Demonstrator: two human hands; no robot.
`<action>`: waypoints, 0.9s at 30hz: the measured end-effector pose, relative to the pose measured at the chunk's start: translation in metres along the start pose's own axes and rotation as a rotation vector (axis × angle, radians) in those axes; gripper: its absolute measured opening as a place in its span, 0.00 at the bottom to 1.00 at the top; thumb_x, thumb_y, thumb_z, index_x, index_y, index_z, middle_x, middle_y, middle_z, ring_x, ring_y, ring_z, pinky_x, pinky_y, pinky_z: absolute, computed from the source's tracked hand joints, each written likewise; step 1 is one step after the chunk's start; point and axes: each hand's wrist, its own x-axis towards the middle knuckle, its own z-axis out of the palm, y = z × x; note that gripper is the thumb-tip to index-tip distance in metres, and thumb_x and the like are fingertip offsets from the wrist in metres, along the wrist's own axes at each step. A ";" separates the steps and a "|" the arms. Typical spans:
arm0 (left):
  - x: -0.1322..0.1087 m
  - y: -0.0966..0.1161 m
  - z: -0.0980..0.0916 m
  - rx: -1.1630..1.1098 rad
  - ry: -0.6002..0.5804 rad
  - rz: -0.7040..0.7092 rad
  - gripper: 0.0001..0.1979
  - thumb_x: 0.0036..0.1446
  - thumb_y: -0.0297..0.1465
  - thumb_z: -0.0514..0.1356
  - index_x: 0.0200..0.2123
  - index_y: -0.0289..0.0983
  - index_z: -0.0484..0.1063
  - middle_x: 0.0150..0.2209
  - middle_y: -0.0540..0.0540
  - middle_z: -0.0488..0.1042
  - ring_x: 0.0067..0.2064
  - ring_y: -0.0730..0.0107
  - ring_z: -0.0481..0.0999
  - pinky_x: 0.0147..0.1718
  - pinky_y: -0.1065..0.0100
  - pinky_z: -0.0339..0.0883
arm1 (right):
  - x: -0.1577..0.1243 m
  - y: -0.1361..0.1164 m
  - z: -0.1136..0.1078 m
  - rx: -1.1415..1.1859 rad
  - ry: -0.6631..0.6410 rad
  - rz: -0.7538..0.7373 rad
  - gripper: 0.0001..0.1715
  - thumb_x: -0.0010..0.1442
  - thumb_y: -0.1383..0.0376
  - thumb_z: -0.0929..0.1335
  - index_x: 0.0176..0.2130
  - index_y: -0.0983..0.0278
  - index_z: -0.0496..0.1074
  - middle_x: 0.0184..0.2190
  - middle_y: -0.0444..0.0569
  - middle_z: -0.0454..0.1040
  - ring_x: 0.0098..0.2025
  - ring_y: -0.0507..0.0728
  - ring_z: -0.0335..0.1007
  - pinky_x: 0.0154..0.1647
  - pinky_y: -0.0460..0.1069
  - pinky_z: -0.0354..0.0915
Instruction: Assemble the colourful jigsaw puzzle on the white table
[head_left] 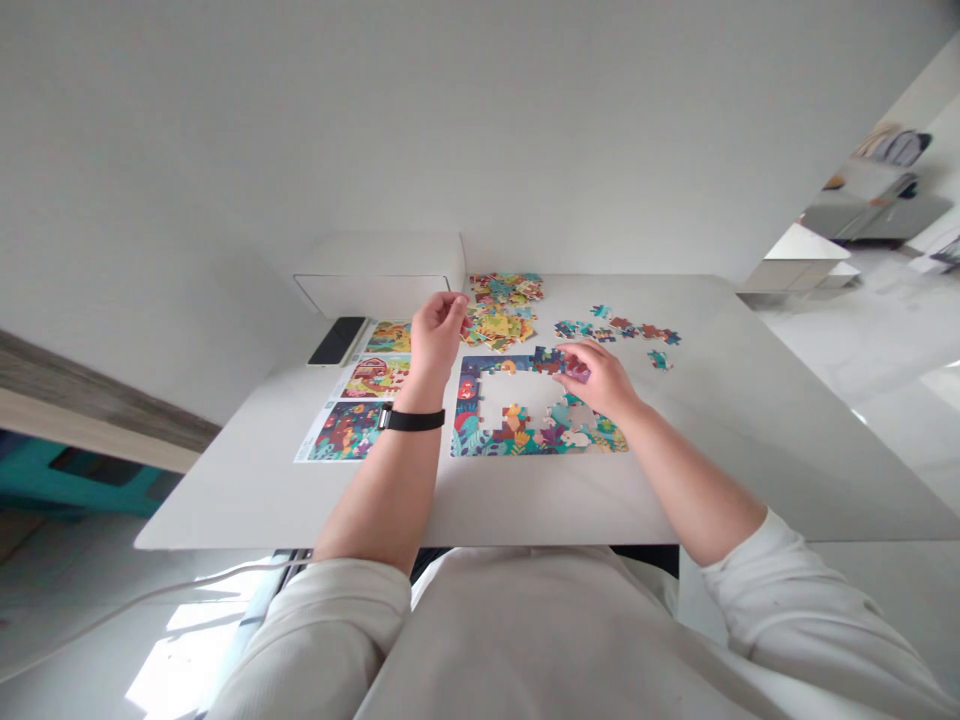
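Note:
A jigsaw puzzle, partly assembled, lies in front of me; its colourful border surrounds a bare middle. My right hand is at its upper right, thumb and fingers curled around a dark blue and brown puzzle piece at the top edge. Purple artwork shows between those fingers. My left hand, with a black band on the wrist, is raised left of the yellow puzzle pieces. Its fingertips are pinched together, and whatever is between them is hidden.
Loose teal and brown pieces are scattered at the back right, one teal piece apart from them. More mixed pieces lie by the wall. At left are a picture sheet, a phone and a white box.

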 end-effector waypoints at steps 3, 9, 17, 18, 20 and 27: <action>-0.006 0.005 -0.007 0.032 -0.157 -0.002 0.13 0.65 0.43 0.68 0.40 0.38 0.78 0.28 0.49 0.77 0.29 0.73 0.74 0.29 0.71 0.65 | 0.004 -0.008 -0.002 -0.013 0.011 -0.033 0.24 0.66 0.57 0.76 0.60 0.53 0.77 0.52 0.53 0.79 0.50 0.66 0.78 0.58 0.62 0.75; -0.030 -0.007 -0.020 0.074 -0.455 -0.053 0.20 0.61 0.47 0.71 0.46 0.37 0.80 0.38 0.44 0.83 0.38 0.67 0.80 0.37 0.69 0.71 | 0.020 -0.026 0.003 -0.041 -0.049 -0.077 0.24 0.67 0.56 0.76 0.60 0.53 0.78 0.52 0.53 0.77 0.51 0.65 0.77 0.59 0.60 0.74; -0.043 -0.029 -0.027 -0.075 -0.395 -0.215 0.25 0.52 0.51 0.75 0.41 0.36 0.80 0.36 0.45 0.82 0.34 0.70 0.78 0.33 0.70 0.68 | 0.032 -0.036 0.038 -0.029 -0.077 -0.103 0.24 0.66 0.59 0.76 0.60 0.52 0.77 0.54 0.53 0.75 0.51 0.64 0.77 0.57 0.60 0.76; -0.044 -0.033 -0.027 -0.087 -0.400 -0.229 0.24 0.52 0.50 0.75 0.40 0.37 0.79 0.35 0.46 0.81 0.34 0.71 0.77 0.33 0.70 0.68 | 0.030 -0.034 0.042 -0.019 -0.080 -0.095 0.24 0.66 0.59 0.76 0.60 0.52 0.77 0.54 0.53 0.75 0.50 0.64 0.78 0.56 0.60 0.76; -0.045 -0.038 -0.025 -0.099 -0.423 -0.251 0.23 0.51 0.48 0.76 0.40 0.36 0.79 0.34 0.46 0.81 0.34 0.71 0.77 0.33 0.70 0.67 | 0.024 -0.028 0.049 0.000 -0.088 -0.073 0.24 0.66 0.59 0.76 0.60 0.53 0.78 0.53 0.52 0.75 0.47 0.63 0.78 0.53 0.59 0.77; -0.051 -0.044 -0.019 -0.050 -0.484 -0.318 0.23 0.49 0.44 0.78 0.42 0.36 0.80 0.32 0.46 0.80 0.29 0.72 0.74 0.26 0.71 0.62 | 0.013 -0.012 0.048 0.009 -0.127 -0.041 0.23 0.65 0.60 0.77 0.59 0.54 0.78 0.52 0.52 0.75 0.45 0.61 0.78 0.50 0.58 0.78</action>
